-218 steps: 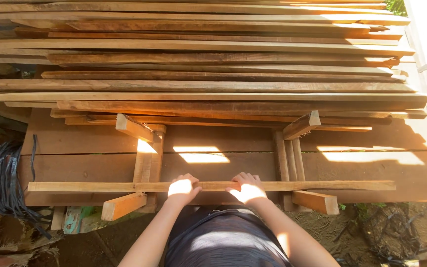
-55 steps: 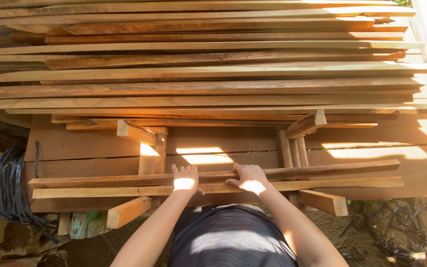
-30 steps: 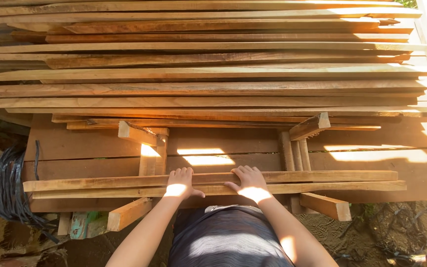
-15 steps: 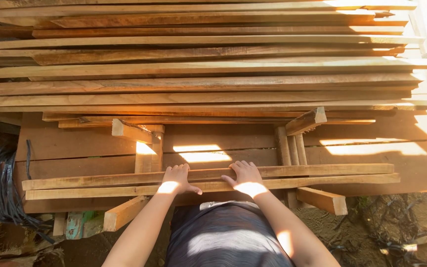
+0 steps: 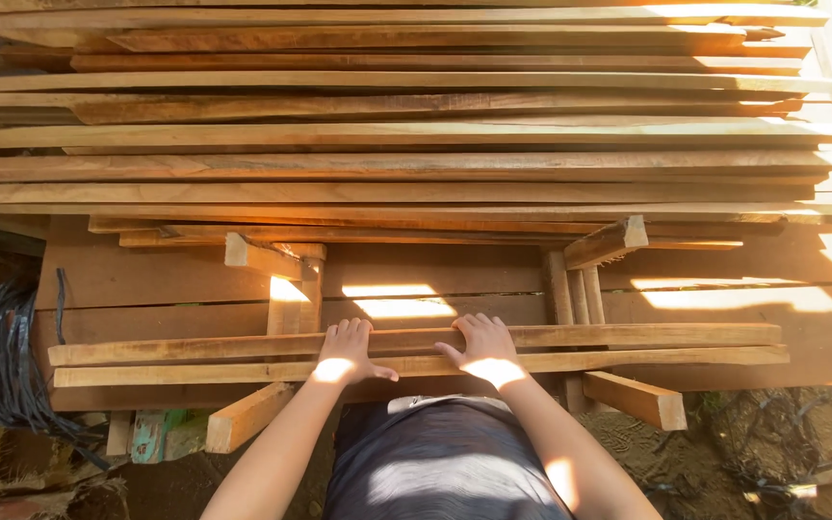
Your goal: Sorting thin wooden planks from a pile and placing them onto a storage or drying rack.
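Note:
Two long thin wooden slats lie side by side across a low wooden frame right before me: a far slat [image 5: 628, 336] and a near slat [image 5: 195, 373]. My left hand [image 5: 346, 353] rests flat on both slats, fingers spread, thumb over the near edge. My right hand [image 5: 485, 351] lies flat on them about a hand's width to the right. Neither hand grips anything. A short wooden block [image 5: 247, 415] and another block [image 5: 636, 399] stick out under the slats towards me.
A tall stack of long planks [image 5: 416, 135] fills the upper view behind the frame. Broad boards [image 5: 724, 308] form the frame's top. A coil of dark cord [image 5: 2, 366] lies at the left. Dirt ground and debris [image 5: 782, 453] lie at the right.
A second slat has joined the single one seen at first. Both slats have slid slightly away from me, and my hands have flattened on top of them.

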